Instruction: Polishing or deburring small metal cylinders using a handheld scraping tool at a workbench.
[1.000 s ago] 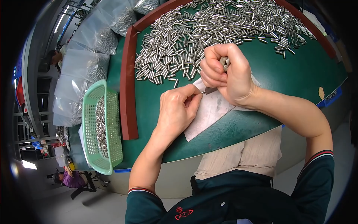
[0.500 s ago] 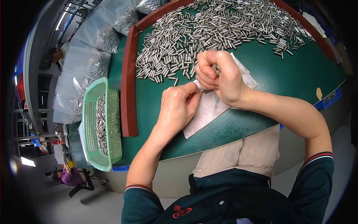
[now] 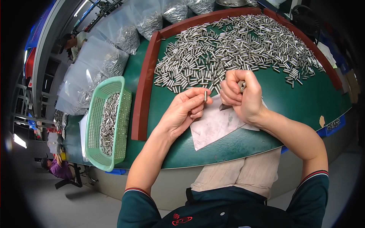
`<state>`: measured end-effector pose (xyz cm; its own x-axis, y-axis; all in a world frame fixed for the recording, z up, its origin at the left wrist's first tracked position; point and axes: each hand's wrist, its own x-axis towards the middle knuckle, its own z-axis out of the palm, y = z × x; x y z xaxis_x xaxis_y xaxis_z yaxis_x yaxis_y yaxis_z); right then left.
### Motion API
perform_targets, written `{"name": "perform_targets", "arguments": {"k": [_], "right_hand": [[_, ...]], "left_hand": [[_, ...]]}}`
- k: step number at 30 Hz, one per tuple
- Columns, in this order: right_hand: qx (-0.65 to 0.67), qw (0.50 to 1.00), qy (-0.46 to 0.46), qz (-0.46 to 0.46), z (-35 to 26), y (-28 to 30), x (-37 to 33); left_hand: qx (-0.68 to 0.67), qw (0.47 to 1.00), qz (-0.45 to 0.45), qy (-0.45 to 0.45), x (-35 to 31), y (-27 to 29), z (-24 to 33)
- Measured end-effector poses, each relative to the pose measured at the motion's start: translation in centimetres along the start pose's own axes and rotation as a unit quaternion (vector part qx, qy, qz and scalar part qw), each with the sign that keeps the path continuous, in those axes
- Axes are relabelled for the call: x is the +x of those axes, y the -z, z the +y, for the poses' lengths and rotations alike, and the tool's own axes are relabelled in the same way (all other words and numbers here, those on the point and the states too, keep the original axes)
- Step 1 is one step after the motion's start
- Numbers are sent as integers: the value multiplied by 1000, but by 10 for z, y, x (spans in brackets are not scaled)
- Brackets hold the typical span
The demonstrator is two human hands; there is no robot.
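Between the thumb and fingers of my left hand (image 3: pixel 184 110) a small shiny metal pin (image 3: pixel 205 96) stands nearly upright. My right hand (image 3: pixel 243 95) is closed in a fist around a hand tool with a flat, dark, pointed blade (image 3: pixel 225 107). Most of its handle is hidden in my palm, so its exact kind is not clear. A gap separates the blade from the pin. Below both hands lies a smudged whitish sheet (image 3: pixel 213 131), flat on the green tabletop (image 3: pixel 178 152). Just beyond my hands spreads a large heap of similar metal pins (image 3: pixel 228 49).
A dark red wooden rail (image 3: pixel 145 91) borders the heap. To its left stands a green perforated basket (image 3: pixel 127 125) part filled with pins. Clear plastic bags (image 3: pixel 100 60) of pins line the far left. A blue tray (image 3: pixel 331 128) sits by the right edge. Other people are in the background.
My hands have moved apart; before, they met over the sheet with the tool close to my left fingers. The pin now shows plainly in my left fingertips. The whole view has shifted slightly.
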<state>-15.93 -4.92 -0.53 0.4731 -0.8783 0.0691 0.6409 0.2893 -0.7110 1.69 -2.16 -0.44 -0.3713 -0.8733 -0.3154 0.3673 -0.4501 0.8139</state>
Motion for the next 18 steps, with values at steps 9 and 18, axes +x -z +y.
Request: {"name": "perform_targets", "arguments": {"k": [9,18], "right_hand": [[-13,1000,-10,-2,-3,-2,2],[-18,1000,-13,3,-5,-1,1]], "left_hand": [[-17,1000,17,12,-1,0,5],[142,972,148,-111,-6,17,25]]}}
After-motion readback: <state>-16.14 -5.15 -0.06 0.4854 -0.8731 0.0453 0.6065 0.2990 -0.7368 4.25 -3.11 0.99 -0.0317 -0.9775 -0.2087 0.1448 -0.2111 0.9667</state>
